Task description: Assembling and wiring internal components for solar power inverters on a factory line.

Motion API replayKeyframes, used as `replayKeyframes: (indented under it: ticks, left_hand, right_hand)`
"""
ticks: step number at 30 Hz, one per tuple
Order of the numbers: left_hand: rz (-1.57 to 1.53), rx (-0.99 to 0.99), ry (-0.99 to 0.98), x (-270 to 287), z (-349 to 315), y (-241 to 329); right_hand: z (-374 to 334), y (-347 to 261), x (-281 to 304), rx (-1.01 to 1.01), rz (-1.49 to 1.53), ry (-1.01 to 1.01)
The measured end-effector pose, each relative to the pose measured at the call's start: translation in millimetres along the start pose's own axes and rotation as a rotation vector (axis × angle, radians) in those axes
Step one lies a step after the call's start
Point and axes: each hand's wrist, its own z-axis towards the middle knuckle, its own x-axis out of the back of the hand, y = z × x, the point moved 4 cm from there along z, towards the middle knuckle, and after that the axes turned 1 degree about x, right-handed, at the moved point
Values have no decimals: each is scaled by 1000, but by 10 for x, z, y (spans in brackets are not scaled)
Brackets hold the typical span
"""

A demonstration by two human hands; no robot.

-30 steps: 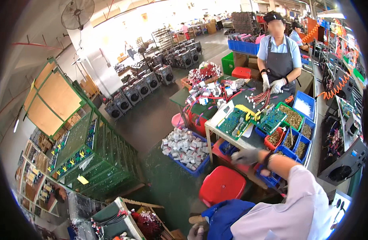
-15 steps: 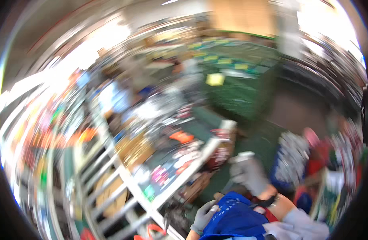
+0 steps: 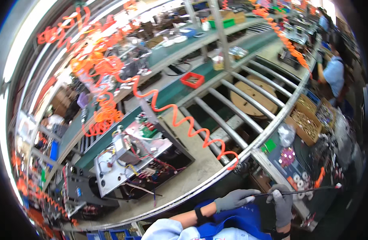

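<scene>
A thin black cable [image 3: 302,191] with a small pale connector at its far end stretches sideways in front of my body. My right hand [image 3: 280,204], in a grey glove, is closed around it, thumb on top. The other gloved hand, my left hand [image 3: 236,200], pinches the cable's left end between its fingertips. Both hands are just above my blue apron [image 3: 242,218]. On the line to the left sits an opened metal chassis [image 3: 108,170] with wires and circuit boards exposed. An orange coiled hose [image 3: 184,118] hangs across it.
A roller conveyor [image 3: 220,116] curves ahead, with a round wooden disc [image 3: 252,96] under its rollers. A red tray [image 3: 192,80] stands farther back. To the right, a side bench holds a cardboard box [image 3: 304,122] of small parts. Beyond it, a person in light blue [image 3: 334,76] works.
My view has swung left, from the side bench to the conveyor and chassis. My hands, apart in the blurred earlier picture, are now close together on the cable.
</scene>
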Motion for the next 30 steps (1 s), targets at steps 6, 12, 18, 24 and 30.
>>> replayKeyframes:
  ticks: [6, 12, 18, 24, 30]
  left_hand:
    - [-268, 382, 409, 403, -876, -18]
    - [-366, 310, 830, 658, -1424, -19]
    - [-314, -177, 1314, 1837, -1392, -73]
    - [-216, -60, 1150, 2183, -1399, -260]
    - [-15, 26, 1236, 2459, -1252, -565]
  right_hand:
    - [484, -169, -580, -95, 55, -413]
    - [762, -630, -1525, 161, -157, -786]
    - [950, -1262, -2822, 739, -302, -834]
    - [972, -1548, -3606, 1048, -543, -694]
    - [997, -1160, -4023, 1061, -899, -666]
